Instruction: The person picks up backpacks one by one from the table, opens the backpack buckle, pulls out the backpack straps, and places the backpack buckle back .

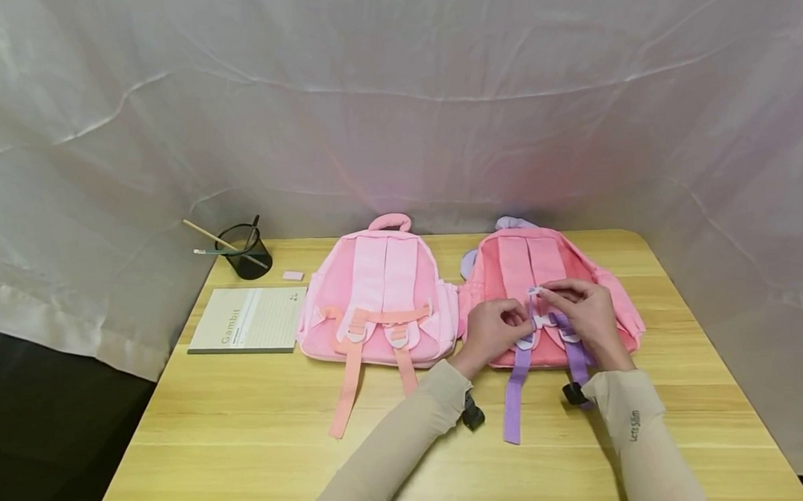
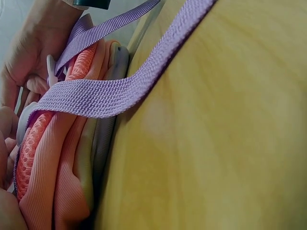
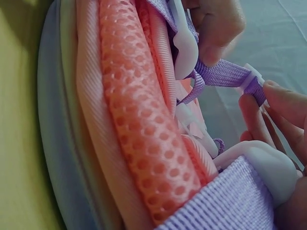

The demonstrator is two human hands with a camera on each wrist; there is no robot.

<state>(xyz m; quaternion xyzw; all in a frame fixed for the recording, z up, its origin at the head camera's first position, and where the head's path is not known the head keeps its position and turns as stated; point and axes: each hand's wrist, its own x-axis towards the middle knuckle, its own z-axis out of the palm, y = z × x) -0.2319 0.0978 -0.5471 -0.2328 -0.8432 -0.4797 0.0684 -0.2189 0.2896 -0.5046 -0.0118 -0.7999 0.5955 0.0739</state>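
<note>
A coral-pink backpack [image 1: 486, 265] lies on the table, its back panel and purple straps [image 1: 518, 395] facing up. Over its lower middle, my right hand [image 1: 591, 313] pinches a small white plastic buckle [image 3: 251, 79] at the end of a thin purple webbing strap [image 3: 223, 73]. The same strap is pinched by my left hand [image 1: 491, 329] closer to the bag, beside a white strap adjuster [image 3: 186, 55]. A second white clip [image 3: 194, 127] sits between the shoulder straps. Coral mesh padding [image 3: 139, 110] shows along the bag's edge.
To the left lies a light pink backpack [image 1: 335, 264] with orange straps [image 1: 347, 391], its side against the coral one. Farther left are a notebook [image 1: 243, 321], a pink eraser [image 1: 293, 275] and a black mesh pen cup [image 1: 250, 261]. A grey curtain [image 1: 396, 116] hangs behind the table.
</note>
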